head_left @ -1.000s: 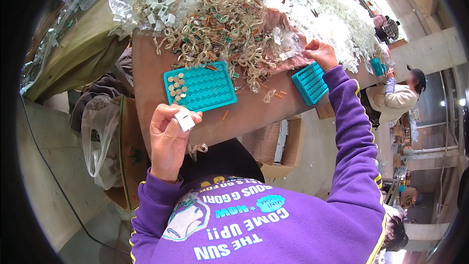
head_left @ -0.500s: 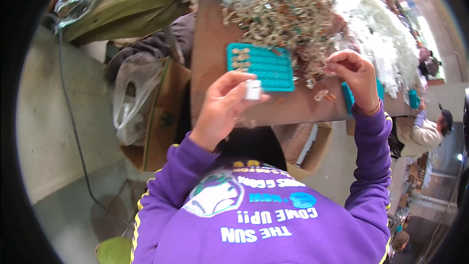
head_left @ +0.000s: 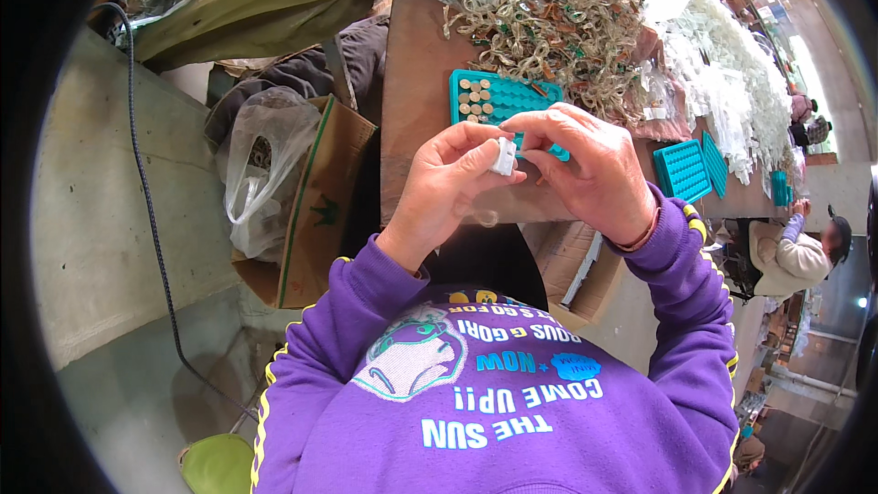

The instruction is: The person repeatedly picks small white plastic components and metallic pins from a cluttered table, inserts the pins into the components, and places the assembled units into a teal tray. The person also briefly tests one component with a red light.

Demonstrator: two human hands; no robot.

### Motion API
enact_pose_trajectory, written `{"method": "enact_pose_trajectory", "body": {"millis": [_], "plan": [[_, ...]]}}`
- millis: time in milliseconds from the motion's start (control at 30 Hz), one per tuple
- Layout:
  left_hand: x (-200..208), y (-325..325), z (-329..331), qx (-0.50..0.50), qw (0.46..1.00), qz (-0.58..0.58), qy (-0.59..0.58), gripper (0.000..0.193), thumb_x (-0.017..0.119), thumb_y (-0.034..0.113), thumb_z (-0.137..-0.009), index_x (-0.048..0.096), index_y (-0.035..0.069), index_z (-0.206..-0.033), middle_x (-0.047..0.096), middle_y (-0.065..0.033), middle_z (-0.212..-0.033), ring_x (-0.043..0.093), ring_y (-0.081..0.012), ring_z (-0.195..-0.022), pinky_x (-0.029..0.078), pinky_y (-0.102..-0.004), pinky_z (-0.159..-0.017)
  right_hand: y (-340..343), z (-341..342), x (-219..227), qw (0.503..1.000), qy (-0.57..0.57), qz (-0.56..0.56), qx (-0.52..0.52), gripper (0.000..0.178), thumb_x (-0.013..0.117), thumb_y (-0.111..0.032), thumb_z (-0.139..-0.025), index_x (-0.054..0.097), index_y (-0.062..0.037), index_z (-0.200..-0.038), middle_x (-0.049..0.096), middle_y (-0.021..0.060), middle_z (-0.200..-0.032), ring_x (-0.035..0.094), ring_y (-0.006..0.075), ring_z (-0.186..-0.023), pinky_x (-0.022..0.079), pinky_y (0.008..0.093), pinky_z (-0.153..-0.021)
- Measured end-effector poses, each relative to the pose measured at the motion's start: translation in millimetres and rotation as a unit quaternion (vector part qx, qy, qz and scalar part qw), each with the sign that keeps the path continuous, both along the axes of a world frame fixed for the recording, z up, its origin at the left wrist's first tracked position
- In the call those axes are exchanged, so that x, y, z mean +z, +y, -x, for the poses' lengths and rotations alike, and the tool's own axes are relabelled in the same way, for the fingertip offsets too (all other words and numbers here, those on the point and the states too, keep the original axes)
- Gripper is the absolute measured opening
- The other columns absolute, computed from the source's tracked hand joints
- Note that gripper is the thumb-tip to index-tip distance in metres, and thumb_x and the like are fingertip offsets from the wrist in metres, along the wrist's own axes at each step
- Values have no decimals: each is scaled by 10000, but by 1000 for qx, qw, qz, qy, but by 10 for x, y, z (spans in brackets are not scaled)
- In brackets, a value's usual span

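A small white plastic block [head_left: 504,156] with a slot in it is pinched between the thumb and fingers of my left hand [head_left: 444,185]. My right hand [head_left: 599,167] has come up close beside the block, its fingers bent together in a pinch. Whatever lies between those fingertips is too small or too hidden to make out. Behind both hands a teal tray [head_left: 457,96] with rows of pockets lies on the table; several round tan pieces [head_left: 475,101] sit in its left end. My hands cover the tray's near part.
A heap of clear, looped wire pieces [head_left: 558,23] covers the brown table [head_left: 412,64] beyond the tray. White plastic parts [head_left: 741,91] are piled farther right, near more teal trays [head_left: 681,171]. Cardboard boxes [head_left: 306,210] flank my lap. A co-worker [head_left: 786,247] sits at right.
My right hand has moved left from the edge of the wire heap to the white block in my left hand. The left hand keeps its grip on the block.
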State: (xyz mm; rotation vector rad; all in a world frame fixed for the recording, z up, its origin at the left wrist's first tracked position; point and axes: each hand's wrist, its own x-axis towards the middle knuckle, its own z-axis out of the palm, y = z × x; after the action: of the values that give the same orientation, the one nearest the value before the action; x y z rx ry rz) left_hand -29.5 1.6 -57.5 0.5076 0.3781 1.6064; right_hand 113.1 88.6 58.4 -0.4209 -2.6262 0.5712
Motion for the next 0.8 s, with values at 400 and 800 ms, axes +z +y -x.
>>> {"method": "enact_pose_trajectory", "body": {"millis": [400, 800], "plan": [[70, -4, -43, 10, 997, 30, 72, 165, 616, 78, -943, 600, 4, -1090, 660, -62, -1024, 656, -153, -925, 547, -316, -865, -12, 36, 101, 991, -100, -66, 57, 392, 683, -48, -740, 578, -99, -1115, 556, 80, -774, 630, 272, -711, 514, 368, -595], [39, -9, 5, 2, 1000, 22, -2, 240, 535, 167, -1003, 559, -15, -1159, 643, -102, -1048, 657, -190, -981, 556, -429, -921, -105, -71, -153, 990, 62, 94, -91, 120, 687, -1, -814, 605, -17, -899, 621, 94, -828, 632, 236, -717, 517, 316, -603]]}}
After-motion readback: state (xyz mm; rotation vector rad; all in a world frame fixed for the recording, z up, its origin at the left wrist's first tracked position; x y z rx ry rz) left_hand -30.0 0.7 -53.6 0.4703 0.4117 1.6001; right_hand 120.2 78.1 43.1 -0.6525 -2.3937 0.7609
